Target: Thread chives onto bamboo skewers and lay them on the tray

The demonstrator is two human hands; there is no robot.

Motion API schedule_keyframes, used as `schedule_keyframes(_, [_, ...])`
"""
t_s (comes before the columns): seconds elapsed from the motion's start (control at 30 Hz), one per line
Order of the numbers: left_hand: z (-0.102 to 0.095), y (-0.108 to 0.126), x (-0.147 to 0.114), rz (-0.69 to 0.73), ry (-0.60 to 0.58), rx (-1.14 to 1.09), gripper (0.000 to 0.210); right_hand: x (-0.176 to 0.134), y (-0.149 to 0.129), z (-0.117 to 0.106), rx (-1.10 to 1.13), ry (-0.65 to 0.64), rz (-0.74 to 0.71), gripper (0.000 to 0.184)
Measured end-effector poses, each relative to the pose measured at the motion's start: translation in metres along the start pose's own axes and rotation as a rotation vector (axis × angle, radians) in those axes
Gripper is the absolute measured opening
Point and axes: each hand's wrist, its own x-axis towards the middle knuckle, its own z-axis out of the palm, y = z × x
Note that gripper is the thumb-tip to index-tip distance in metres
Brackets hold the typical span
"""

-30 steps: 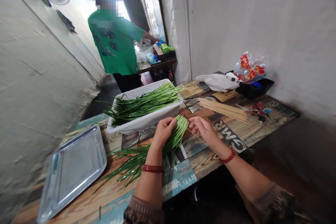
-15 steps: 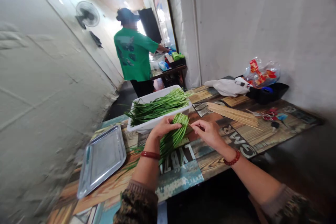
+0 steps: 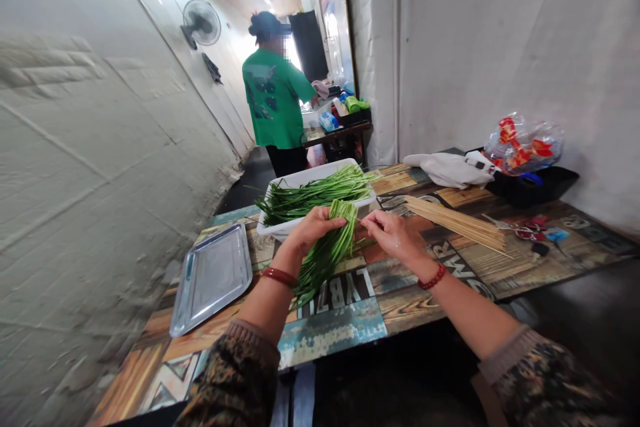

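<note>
My left hand [image 3: 316,225] is closed round a bunch of garlic chives [image 3: 327,257], its thumb across the pale cut ends. The dark leaf ends hang down toward the table. My right hand [image 3: 393,233] is just right of the bunch, its thumb and fingers pinched on a thin bamboo skewer. Only a short piece of the skewer shows between the fingers and the chives; how far it runs into them is hidden. Behind my hands stands a white plastic basin [image 3: 280,228] heaped with more garlic chives [image 3: 320,192].
A metal tray [image 3: 213,277] lies at the left on the wood-patterned table [image 3: 340,330]. Loose bamboo skewers [image 3: 455,225] are at the right, near scissors [image 3: 525,230], a white cloth [image 3: 447,169] and a black container [image 3: 535,188]. A person in green [image 3: 275,97] stands beyond the table.
My view has swung left, so the scene sits further right. The bunch is held more upright, its leaf ends gathered closer. The person in green has drawn their arm in.
</note>
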Motion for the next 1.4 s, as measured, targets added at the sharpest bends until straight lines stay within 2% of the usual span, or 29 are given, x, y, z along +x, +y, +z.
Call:
schedule_keyframes(0.23, [0.002, -0.004, -0.005, 0.037, -0.057, -0.032, 0.035, -0.005, 0.000, -0.006, 0.068, -0.049, 0.011, 0.023])
schedule_keyframes(0.37, [0.004, -0.002, -0.005, 0.096, -0.023, -0.048, 0.038, -0.008, -0.003, -0.013, 0.074, -0.091, 0.027, 0.023])
schedule_keyframes(0.47, [0.008, -0.003, -0.004, 0.090, -0.009, -0.069, 0.037, -0.013, -0.001, -0.013, 0.086, -0.112, 0.044, 0.021])
schedule_keyframes(0.63, [0.010, -0.006, -0.001, 0.071, -0.057, -0.064, 0.039, -0.017, 0.002, -0.014, 0.064, -0.154, 0.070, 0.020])
schedule_keyframes(1.07, [0.017, -0.009, 0.001, 0.049, -0.047, -0.102, 0.040, -0.019, 0.008, -0.005, -0.039, -0.016, 0.003, 0.023])
schedule_keyframes(1.3, [0.019, -0.013, 0.005, 0.042, -0.067, -0.088, 0.041, -0.017, 0.005, -0.004, -0.044, -0.021, 0.017, 0.025])
schedule_keyframes(1.4, [0.019, -0.014, 0.005, 0.041, -0.037, -0.052, 0.041, -0.016, 0.003, -0.008, -0.021, -0.067, 0.064, 0.023])
